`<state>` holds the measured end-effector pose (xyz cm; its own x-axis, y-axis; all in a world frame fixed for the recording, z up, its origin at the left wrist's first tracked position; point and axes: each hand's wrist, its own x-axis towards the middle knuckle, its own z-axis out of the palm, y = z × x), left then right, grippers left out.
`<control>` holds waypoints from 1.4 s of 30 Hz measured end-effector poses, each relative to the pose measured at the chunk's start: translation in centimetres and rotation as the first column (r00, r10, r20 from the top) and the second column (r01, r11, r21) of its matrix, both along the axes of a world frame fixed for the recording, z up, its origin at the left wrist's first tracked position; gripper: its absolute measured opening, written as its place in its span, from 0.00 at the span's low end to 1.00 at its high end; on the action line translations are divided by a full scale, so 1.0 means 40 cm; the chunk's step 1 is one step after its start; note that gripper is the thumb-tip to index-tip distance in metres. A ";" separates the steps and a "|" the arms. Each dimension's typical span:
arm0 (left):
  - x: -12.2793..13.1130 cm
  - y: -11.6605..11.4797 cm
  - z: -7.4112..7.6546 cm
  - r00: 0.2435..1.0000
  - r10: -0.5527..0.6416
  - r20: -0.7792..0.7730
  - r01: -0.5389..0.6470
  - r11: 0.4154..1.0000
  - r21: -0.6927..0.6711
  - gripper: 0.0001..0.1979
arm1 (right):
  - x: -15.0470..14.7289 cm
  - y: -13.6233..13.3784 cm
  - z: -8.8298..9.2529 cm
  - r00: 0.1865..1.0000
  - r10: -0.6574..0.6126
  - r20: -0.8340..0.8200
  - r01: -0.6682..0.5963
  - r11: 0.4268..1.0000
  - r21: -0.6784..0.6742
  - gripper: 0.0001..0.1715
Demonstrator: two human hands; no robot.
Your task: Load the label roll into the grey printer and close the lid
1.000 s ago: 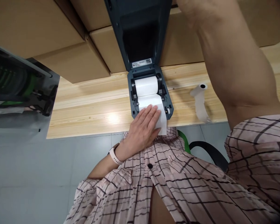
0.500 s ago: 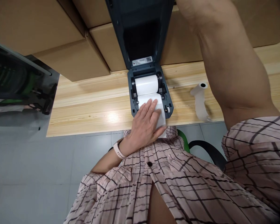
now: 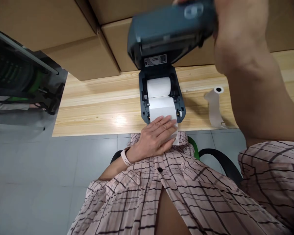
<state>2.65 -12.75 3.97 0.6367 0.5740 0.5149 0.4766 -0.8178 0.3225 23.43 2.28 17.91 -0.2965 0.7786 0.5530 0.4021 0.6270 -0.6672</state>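
While the left hand (image 3: 154, 137) lies palm down on a white paper strip (image 3: 163, 107) in the head view, its fingers are straight, side by side and closed around nothing. Take the dark blue printer (image 3: 181, 107) as the hub of the dial, twelve towards the top: it sits on the wooden table (image 3: 100, 104), and that hand is at six. The strip runs from the paper roll (image 3: 159, 86) inside the printer towards six, passing under the fingers and over the table's front edge.

At twelve, the hinged lid (image 3: 166, 27) is tilted part-way over the base, its outer end blurred, with a printed sticker (image 3: 155, 60) inside near the hinge. The right hand (image 3: 231, 31), at two and well apart from the left, is against the lid; most of its fingers are hidden, so I cannot tell how tightly they close.

Just past three, a loose roll (image 3: 214, 109) lies on the table, its tail trailing towards the front edge. Cardboard boxes (image 3: 83, 58) stand from ten round past twelve. A black chair armrest (image 3: 218, 160) shows between four and five, and a pale wristband (image 3: 125, 158) circles the left wrist.
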 end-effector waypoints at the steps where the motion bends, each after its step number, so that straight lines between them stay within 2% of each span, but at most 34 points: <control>1: -0.007 -0.004 -0.007 0.998 -0.032 0.047 0.031 0.999 0.014 0.16 | -0.001 -0.040 -0.009 0.999 -0.002 0.034 0.000 0.998 0.058 0.30; 3: -0.023 -0.014 -0.024 0.982 -0.104 0.160 0.096 0.994 0.058 0.15 | -0.001 -0.107 -0.046 0.991 0.017 0.131 -0.039 0.985 0.167 0.28; 5: -0.043 -0.021 -0.037 0.942 -0.132 0.307 0.089 0.984 0.153 0.14 | -0.001 -0.159 -0.109 0.979 0.029 0.203 -0.073 0.975 0.210 0.26; 6: -0.053 -0.022 -0.040 0.918 -0.106 0.383 0.029 0.979 0.201 0.14 | -0.003 -0.179 -0.148 0.981 0.006 0.194 -0.052 0.971 0.232 0.25; 8: -0.067 -0.011 -0.036 0.855 0.044 0.516 -0.178 0.961 0.212 0.15 | -0.010 -0.215 -0.228 0.983 -0.052 0.178 0.008 0.970 0.242 0.23; 10: -0.070 0.015 -0.020 0.752 0.234 0.616 -0.358 0.930 0.083 0.17 | -0.023 -0.246 -0.294 0.985 -0.100 0.139 0.062 0.965 0.253 0.23; 11: -0.067 0.032 -0.011 0.698 0.315 0.643 -0.394 0.919 -0.023 0.19 | -0.031 -0.259 -0.317 0.987 -0.118 0.108 0.088 0.964 0.251 0.23; 13: -0.054 0.070 -0.002 0.632 0.420 0.651 -0.327 0.906 -0.268 0.28 | -0.045 -0.276 -0.347 0.990 -0.139 0.024 0.131 0.968 0.213 0.25; 14: -0.047 0.087 -0.003 0.627 0.453 0.634 -0.243 0.886 -0.394 0.34 | -0.049 -0.280 -0.356 0.989 -0.146 -0.024 0.148 0.974 0.172 0.25; 16: -0.037 0.112 -0.014 0.647 0.489 0.585 -0.056 0.796 -0.603 0.42 | -0.051 -0.275 -0.370 0.976 -0.170 -0.135 0.179 0.982 0.054 0.28; 18: -0.033 0.124 -0.030 0.660 0.496 0.564 0.065 0.711 -0.701 0.45 | -0.042 -0.261 -0.386 0.957 -0.179 -0.229 0.161 0.982 -0.094 0.37; 20: -0.035 0.127 -0.040 0.660 0.489 0.570 0.105 0.691 -0.715 0.47 | -0.027 -0.244 -0.404 0.947 -0.144 -0.287 0.077 0.970 -0.231 0.48; 23: -0.038 0.125 -0.041 0.660 0.479 0.579 0.095 0.711 -0.697 0.48 | -0.008 -0.231 -0.418 0.939 -0.079 -0.334 -0.047 0.934 -0.353 0.55; 29: -0.029 0.113 -0.041 0.658 0.482 0.578 0.062 0.731 -0.680 0.47 | -0.009 -0.246 -0.402 0.891 -0.067 -0.449 -0.152 0.889 -0.433 0.52; 34: -0.020 0.109 -0.050 0.652 0.496 0.574 0.022 0.744 -0.668 0.47 | -0.030 -0.249 -0.411 0.863 -0.125 -0.489 -0.081 0.922 -0.378 0.56; 37: -0.024 0.116 -0.055 0.674 0.474 0.566 0.000 0.766 -0.642 0.46 | -0.039 -0.242 -0.430 0.840 -0.125 -0.528 -0.083 0.932 -0.352 0.54; 40: -0.043 0.095 -0.063 0.676 0.473 0.565 -0.105 0.821 -0.562 0.41 | -0.041 -0.233 -0.449 0.824 -0.109 -0.555 -0.089 0.944 -0.317 0.53; 42: -0.058 0.054 -0.070 0.610 0.502 0.613 -0.259 0.858 -0.444 0.29 | -0.040 -0.229 -0.459 0.821 -0.101 -0.562 -0.086 0.951 -0.297 0.53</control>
<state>0.31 -10.59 1.18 -0.1457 0.8697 0.4715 0.2614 -0.4259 0.8662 21.82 -6.89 -0.45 0.0020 0.9319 0.3627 -0.1002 0.3611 -0.9271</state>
